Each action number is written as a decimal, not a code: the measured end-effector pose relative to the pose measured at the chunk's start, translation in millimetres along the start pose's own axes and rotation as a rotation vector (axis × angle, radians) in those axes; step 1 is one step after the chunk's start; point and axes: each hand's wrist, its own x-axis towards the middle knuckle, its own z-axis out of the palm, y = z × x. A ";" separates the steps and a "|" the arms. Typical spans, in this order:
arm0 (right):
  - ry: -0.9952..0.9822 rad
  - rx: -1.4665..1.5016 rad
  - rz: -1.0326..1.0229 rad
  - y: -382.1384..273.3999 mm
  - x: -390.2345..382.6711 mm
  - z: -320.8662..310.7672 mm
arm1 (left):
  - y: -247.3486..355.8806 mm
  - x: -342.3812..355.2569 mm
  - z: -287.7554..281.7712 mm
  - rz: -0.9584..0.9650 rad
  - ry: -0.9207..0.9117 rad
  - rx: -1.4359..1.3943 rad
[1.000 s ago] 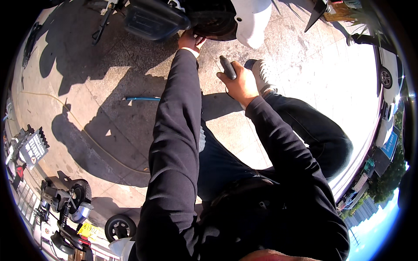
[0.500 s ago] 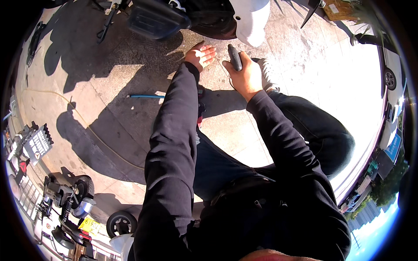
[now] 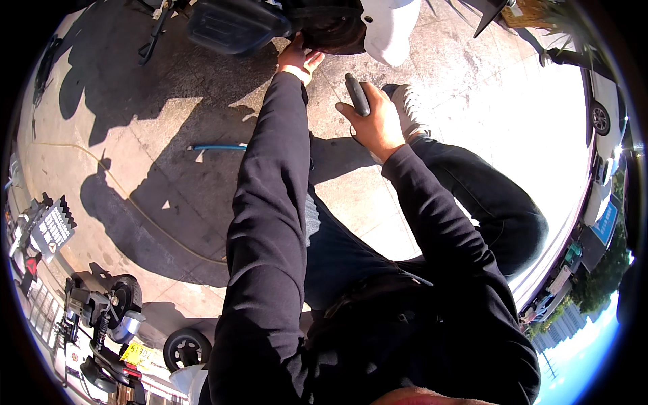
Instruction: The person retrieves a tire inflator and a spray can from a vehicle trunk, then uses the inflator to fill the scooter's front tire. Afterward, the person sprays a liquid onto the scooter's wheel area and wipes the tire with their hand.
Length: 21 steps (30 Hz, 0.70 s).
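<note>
My left hand [image 3: 297, 62] reaches up to the lower edge of a scooter's dark body part [image 3: 331, 30], next to its black case-like part [image 3: 236, 27]. Its fingers are stretched and apart, some of them in shade against the scooter, and I see nothing held in them. My right hand [image 3: 379, 125] is closed around a dark grey rounded handle [image 3: 356, 94] that points up and away from me. What kind of tool it is I cannot make out. A white scooter panel [image 3: 391, 30] sits beyond that hand.
On the pavement lie a blue tube-like piece [image 3: 219, 147] and a thin yellowish hose [image 3: 125, 192]. A loose wheel [image 3: 187, 349] and a parked motorbike [image 3: 111, 310] stand at lower left. My white shoe [image 3: 410, 108] is beside my right hand. Parked cars [image 3: 603, 111] line the right.
My left hand has moved forward from above the pavement up to the scooter's underside. My right hand, still around the handle, has shifted slightly left and nearer to me.
</note>
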 end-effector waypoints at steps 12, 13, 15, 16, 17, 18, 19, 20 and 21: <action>-0.104 0.089 0.177 1.1 15.6 1.3 | -31.7 -48.0 8.0 -0.276 -0.496 -0.060; -0.111 0.124 0.170 -4.9 19.2 7.6 | -28.3 -41.8 -15.1 -0.248 -0.376 -0.003; -0.163 0.133 0.227 -7.3 22.3 16.0 | -28.6 -35.5 -52.7 -0.249 -0.145 0.087; -0.181 0.106 0.259 -8.6 24.5 16.3 | -30.1 -40.6 -57.5 -0.225 -0.043 0.129; -0.199 0.079 0.290 -10.7 27.0 15.7 | -29.3 -38.9 -57.5 -0.201 -0.008 0.145; -0.217 0.052 0.322 -11.4 28.6 15.8 | -27.9 -35.9 -56.5 -0.177 0.028 0.160; -0.227 0.045 0.291 -9.7 27.3 18.2 | -28.5 -35.6 -55.9 -0.139 0.031 0.149; -0.207 0.063 0.233 -7.7 26.8 22.2 | -29.9 -34.5 -53.8 -0.101 0.035 0.139; -0.186 0.082 0.176 -5.8 27.1 26.8 | -31.2 -34.1 -52.3 -0.063 0.040 0.129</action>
